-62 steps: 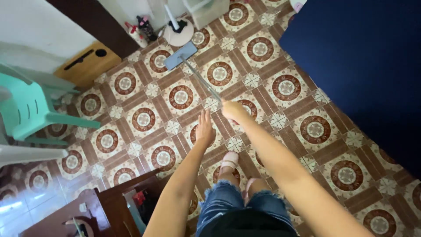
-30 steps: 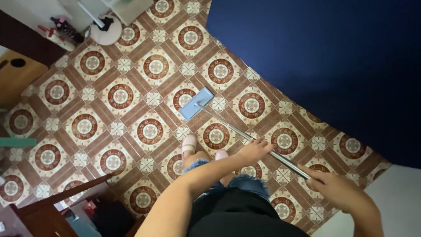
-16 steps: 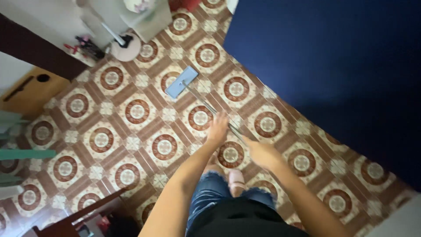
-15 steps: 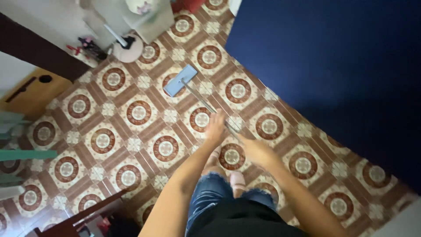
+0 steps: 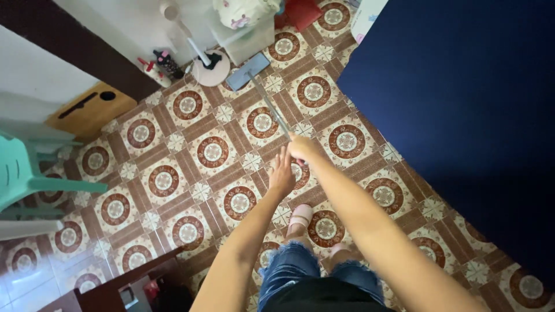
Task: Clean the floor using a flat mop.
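Far to the left of the left hand [image 5: 282,173] a green plastic chair [image 5: 26,173] stands on the patterned tiled floor [image 5: 173,156]. The left hand lies open, fingers straight, just beside the right hand [image 5: 302,148] and apart from the mop handle [image 5: 272,110]. The right hand is closed round that handle's near end. Ahead of both hands the handle runs to the flat blue mop head [image 5: 247,71], beside a round white fan base [image 5: 210,67]. Right of the hands spreads a dark blue bed [image 5: 462,115].
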